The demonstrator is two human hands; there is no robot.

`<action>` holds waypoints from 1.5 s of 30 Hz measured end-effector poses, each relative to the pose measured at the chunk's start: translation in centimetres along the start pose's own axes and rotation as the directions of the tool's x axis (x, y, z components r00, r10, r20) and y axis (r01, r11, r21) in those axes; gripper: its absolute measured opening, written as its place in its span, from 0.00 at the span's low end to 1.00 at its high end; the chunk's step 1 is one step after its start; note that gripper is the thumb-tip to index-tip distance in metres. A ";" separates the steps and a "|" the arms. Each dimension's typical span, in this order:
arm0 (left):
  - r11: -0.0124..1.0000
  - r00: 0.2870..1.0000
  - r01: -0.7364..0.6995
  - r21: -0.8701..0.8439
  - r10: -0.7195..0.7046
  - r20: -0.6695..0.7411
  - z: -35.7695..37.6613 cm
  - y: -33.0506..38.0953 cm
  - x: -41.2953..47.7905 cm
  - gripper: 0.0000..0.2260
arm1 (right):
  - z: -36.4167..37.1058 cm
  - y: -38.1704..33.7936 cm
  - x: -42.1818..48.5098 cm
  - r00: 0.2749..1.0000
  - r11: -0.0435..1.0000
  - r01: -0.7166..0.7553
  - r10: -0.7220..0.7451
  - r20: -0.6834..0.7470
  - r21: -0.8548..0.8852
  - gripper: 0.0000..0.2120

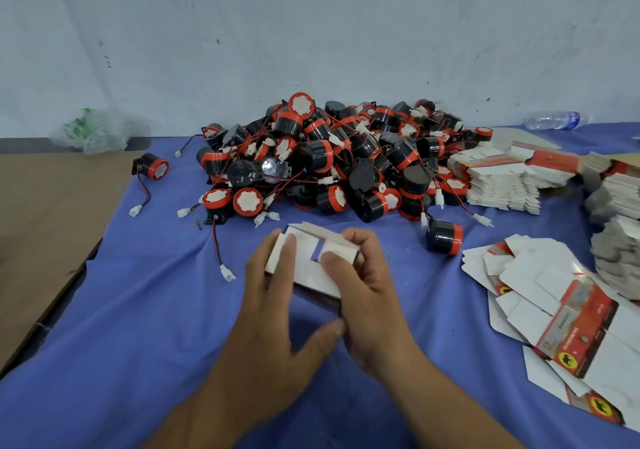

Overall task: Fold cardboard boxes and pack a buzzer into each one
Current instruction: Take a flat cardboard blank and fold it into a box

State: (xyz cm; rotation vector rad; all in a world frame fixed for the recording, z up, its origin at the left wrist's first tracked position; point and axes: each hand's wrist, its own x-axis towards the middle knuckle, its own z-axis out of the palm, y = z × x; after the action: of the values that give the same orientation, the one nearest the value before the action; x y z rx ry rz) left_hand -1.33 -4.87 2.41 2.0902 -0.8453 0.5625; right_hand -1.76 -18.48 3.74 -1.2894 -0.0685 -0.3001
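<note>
A small cardboard box [313,268], white flaps facing up, is held above the blue cloth between both hands. My left hand [277,317] grips its left side, fingers over the top flap and thumb beneath. My right hand [363,296] clasps the right side, thumb pressing a white flap. A big heap of black-and-red buzzers [332,158] with red wires and white plugs lies just beyond the box. A single buzzer [444,237] lies to the right of my hands.
Flat unfolded box blanks [554,313] are spread at the right, with stacked blanks [502,178] behind them. One stray buzzer [152,166] lies at the left, a crumpled plastic bag [93,130] and a water bottle [554,120] by the wall. Brown cardboard [48,227] borders the blue cloth [145,327].
</note>
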 end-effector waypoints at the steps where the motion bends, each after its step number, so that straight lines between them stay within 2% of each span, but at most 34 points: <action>1: 1.000 1.000 0.016 -0.008 -0.016 -0.004 -0.3 0.0 0.1 0.41 | 0.0 0.0 -0.1 0.999 0.999 0.018 -0.017 0.049 -0.030 0.04; 3: 1.000 0.999 0.020 -0.017 -0.021 -0.030 -0.7 -0.1 0.4 0.42 | -0.1 -0.1 -0.3 0.988 0.995 0.059 -0.047 0.149 -0.077 0.07; 6: 0.999 0.992 -0.022 0.032 0.026 -0.127 -1.0 -0.2 0.7 0.36 | -0.1 -0.1 -0.5 0.974 0.995 0.035 -0.012 0.228 -0.097 0.14; 9: 0.994 0.982 -0.076 0.076 0.088 -0.167 -1.5 -0.3 1.0 0.33 | 0.3 -0.2 -0.5 0.978 0.996 -0.024 0.042 0.203 -0.088 0.25; 11: 0.988 0.983 -0.124 0.093 0.135 -0.124 -1.7 -0.5 1.1 0.32 | -0.1 -0.4 -0.2 0.984 0.990 -0.034 0.057 0.170 -0.136 0.23; 17: 0.964 0.974 -0.175 0.202 0.199 -0.108 -1.9 -0.7 1.3 0.30 | -1.0 -0.8 0.1 0.964 0.963 -0.005 0.077 0.256 -0.271 0.16; 20: 0.960 0.974 -0.166 0.224 0.195 -0.116 -1.7 -0.6 1.2 0.29 | -1.1 -0.8 0.0 0.965 0.845 0.168 -0.035 0.262 -0.508 0.17; 23: 0.956 0.975 -0.158 0.247 0.191 -0.116 -1.6 -0.6 1.2 0.29 | -1.1 -0.4 -0.1 0.959 0.759 0.249 -0.109 0.260 -0.601 0.17; 28: 0.956 0.974 -0.154 0.251 0.190 -0.126 -1.6 -0.8 1.2 0.31 | -1.2 -0.4 0.1 0.945 0.746 0.279 -0.100 0.313 -0.605 0.19; 31: 0.966 0.978 -0.141 0.215 0.169 -0.122 -1.4 -0.7 1.3 0.33 | -1.3 -0.4 0.0 0.947 0.738 0.286 -0.120 0.298 -0.612 0.20; 37: 0.958 0.965 -0.170 0.229 0.209 -0.157 -1.6 -0.7 1.4 0.33 | -0.3 -0.2 -0.2 0.966 0.907 0.187 -0.101 0.237 -0.377 0.17; 40: 0.952 0.960 -0.192 0.236 0.232 -0.155 -1.5 -0.5 1.4 0.32 | 0.1 0.0 -0.4 0.978 0.949 0.145 -0.095 0.185 -0.281 0.17; 42: 0.951 0.961 -0.199 0.236 0.236 -0.143 -1.4 -0.5 1.4 0.31 | 0.0 0.1 -0.4 0.983 0.950 0.123 -0.077 0.167 -0.287 0.19; 45: 0.948 0.961 -0.199 0.247 0.238 -0.141 -1.5 -0.6 1.4 0.31 | -0.3 0.2 -0.3 0.974 0.928 0.113 -0.033 0.224 -0.354 0.24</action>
State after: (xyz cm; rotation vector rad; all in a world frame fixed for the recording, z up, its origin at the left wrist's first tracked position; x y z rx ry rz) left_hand -0.04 -3.93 3.83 2.1293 -0.9576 0.9860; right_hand -2.02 -18.63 3.43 -1.6911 -0.2555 -0.2427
